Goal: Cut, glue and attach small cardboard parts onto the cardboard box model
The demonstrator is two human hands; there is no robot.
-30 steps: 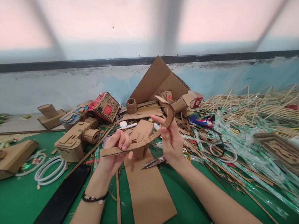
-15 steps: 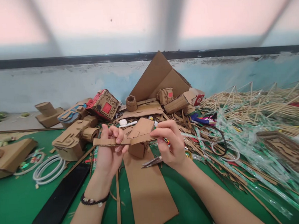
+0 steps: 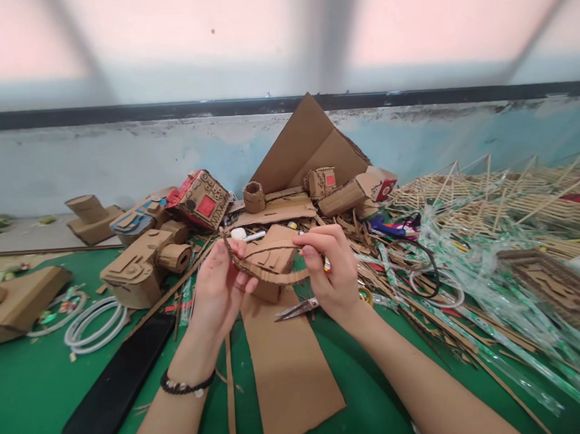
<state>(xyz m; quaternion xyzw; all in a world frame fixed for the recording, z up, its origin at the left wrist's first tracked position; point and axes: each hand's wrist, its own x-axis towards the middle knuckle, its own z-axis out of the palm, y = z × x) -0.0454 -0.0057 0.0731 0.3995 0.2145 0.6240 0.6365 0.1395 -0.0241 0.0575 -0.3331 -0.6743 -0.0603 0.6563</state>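
Observation:
A narrow cardboard strip point(image 3: 274, 276) is bent into a loop between my hands. My left hand point(image 3: 218, 283) grips its left part, where one end sticks up past the fingers. My right hand point(image 3: 333, 267) pinches the strip between thumb and fingers on the right. Scissors point(image 3: 298, 309) hang below my right hand, their handles hidden behind its fingers, so I cannot tell whether it holds them. Behind the strip stands a small cardboard box point(image 3: 278, 234). A flat cardboard sheet point(image 3: 292, 374) lies beneath on the green table point(image 3: 379, 395).
Cardboard cameras point(image 3: 136, 269) stand to the left, near a coiled white tube point(image 3: 94, 326) and a long black object point(image 3: 120, 381). Cardboard scraps, clear plastic wrap point(image 3: 497, 309) and a wooden stick structure point(image 3: 505, 194) crowd the right. A large cardboard sheet point(image 3: 300, 144) leans on the wall.
The strip, held out nearly straight before, is now curved into a loop. My left fingers have shifted their hold on it, and my right hand stays in nearly the same place.

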